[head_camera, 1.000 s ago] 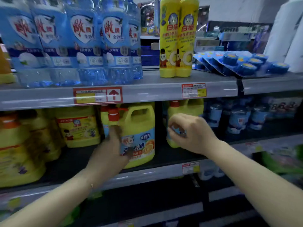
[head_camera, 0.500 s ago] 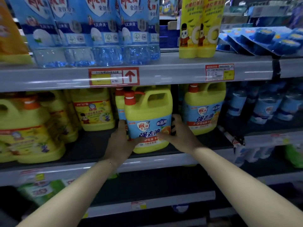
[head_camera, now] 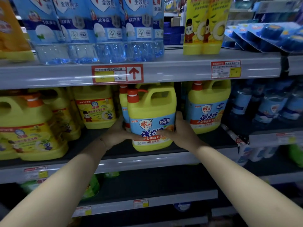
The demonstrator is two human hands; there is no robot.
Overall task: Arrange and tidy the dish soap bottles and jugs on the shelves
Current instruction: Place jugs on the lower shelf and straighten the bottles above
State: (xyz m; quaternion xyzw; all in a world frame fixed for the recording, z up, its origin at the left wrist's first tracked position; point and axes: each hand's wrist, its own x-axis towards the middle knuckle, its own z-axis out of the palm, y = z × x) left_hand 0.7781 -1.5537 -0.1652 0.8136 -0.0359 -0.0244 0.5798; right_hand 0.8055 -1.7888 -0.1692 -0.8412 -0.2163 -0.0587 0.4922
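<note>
A yellow dish soap jug with a red pump cap and a blue label stands near the front of the middle shelf. My left hand holds its left side and my right hand holds its right side, with both thumbs across the front label. A second jug of the same kind stands right behind it, mostly hidden. Another matching jug stands to the right. Yellow jugs with cartoon labels fill the left, the nearest one at the shelf front.
On the upper shelf stand several clear blue bottles, a twin pack of tall yellow bottles and blue blister packs. Blue containers sit at the right of the middle shelf. Green pouches lie on the lower shelf.
Both hands closed in on the front jug from the sides and now hold it with thumbs on the label. The camera moved closer and lower to the middle shelf.
</note>
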